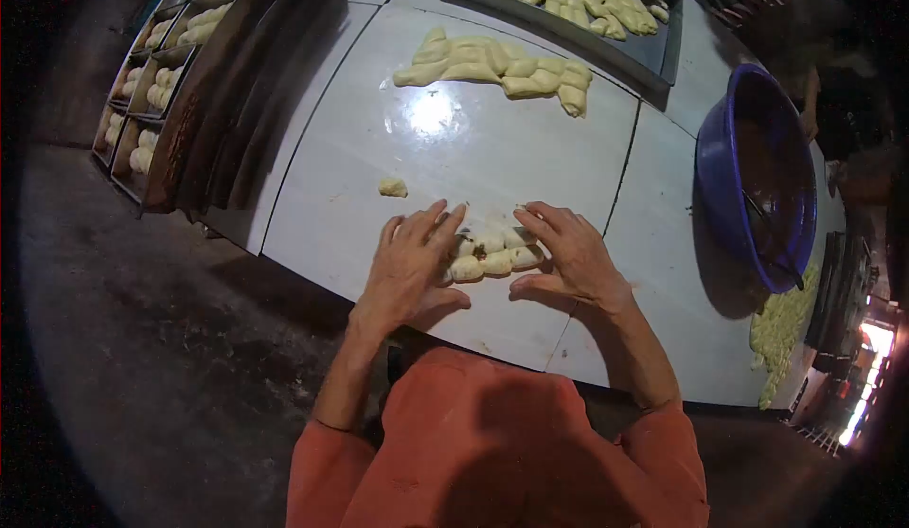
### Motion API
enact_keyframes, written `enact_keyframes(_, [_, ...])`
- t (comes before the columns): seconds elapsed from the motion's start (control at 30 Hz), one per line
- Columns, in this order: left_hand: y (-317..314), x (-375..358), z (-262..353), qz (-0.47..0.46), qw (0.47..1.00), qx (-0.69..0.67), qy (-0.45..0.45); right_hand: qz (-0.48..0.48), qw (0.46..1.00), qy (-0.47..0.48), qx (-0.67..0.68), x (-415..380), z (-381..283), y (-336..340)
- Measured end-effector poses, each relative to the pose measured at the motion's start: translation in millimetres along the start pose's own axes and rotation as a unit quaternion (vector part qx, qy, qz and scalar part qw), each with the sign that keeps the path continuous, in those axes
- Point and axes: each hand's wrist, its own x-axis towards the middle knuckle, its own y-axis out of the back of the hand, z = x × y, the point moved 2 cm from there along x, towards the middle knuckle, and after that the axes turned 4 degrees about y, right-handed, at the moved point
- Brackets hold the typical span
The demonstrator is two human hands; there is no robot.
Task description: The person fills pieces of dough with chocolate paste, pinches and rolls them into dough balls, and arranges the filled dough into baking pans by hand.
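Note:
Two short rows of pale dough pieces lie side by side on the white tiled table near its front edge, with a dark spot of something between them. My left hand is at their left end, fingers spread and curved over the end pieces. At the right end, my right hand has its thumb apart from its fingers, close beside the dough. Whether either palm presses on the dough is hard to tell. A small dough lump sits just beyond my left hand.
Farther back lies a group of dough strips, with a metal tray of more dough behind it. A purple basin stands at the right, near spread greenish dough. Tins of dough are at the left.

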Motion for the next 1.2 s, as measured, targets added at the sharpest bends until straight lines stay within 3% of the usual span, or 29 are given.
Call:
enact_keyframes(0.13, [-7, -6, -20, -0.035, 0.999, -0.010, 0.024, -0.019, 0.998, 0.044, -0.028, 12, -8, -13])
enact_keyframes(0.23, [-14, -1, -18, -0.014, 0.997, -0.074, -0.015, 0.009, 0.987, 0.123, -0.107, 17, -5, -37])
enact_keyframes(0.5, [-4, -7, -21, -0.024, 0.998, -0.045, -0.042, 0.039, 0.983, 0.166, -0.074, 27, -11, -39])
enact_keyframes(0.6, [-1, -12, -25, -0.031, 0.999, -0.020, -0.018, 0.039, 0.989, 0.131, -0.061, 32, -17, -35])
enact_keyframes(0.7, [-16, -5, -26, -0.012, 0.994, -0.100, -0.043, 0.053, 0.985, 0.146, -0.078, 34, -22, -40])
enact_keyframes(0.77, [-16, 5, -26, -0.015, 0.989, -0.134, -0.068, 0.044, 0.994, 0.098, -0.017, 39, -27, -42])
enact_keyframes(0.87, [-3, 10, -26, -0.094, 0.982, -0.158, -0.031, 0.034, 0.997, 0.028, 0.060, 43, -39, -36])
enact_keyframes(0.93, [-6, 8, -40, -0.062, 0.977, -0.187, -0.086, 0.014, 0.994, 0.019, 0.105, 45, -44, -27])
enact_keyframes(0.97, [7, 13, -41, -0.117, 0.974, -0.174, -0.086, -0.015, 0.988, 0.000, 0.155, 46, -43, -26])
enact_keyframes(1.0, [19, 17, -42, -0.172, 0.968, -0.161, -0.086, -0.038, 0.969, -0.090, 0.226, 51, -38, -29])
enact_keyframes(1.13, [113, 4, -50, -0.061, 0.978, -0.078, -0.182, -0.059, 0.967, -0.037, 0.244, 107, -79, 1])
enact_keyframes(1.2, [179, 2, -61, -0.031, 0.978, -0.055, -0.201, -0.012, 0.974, 0.026, 0.225, 157, -116, 21])
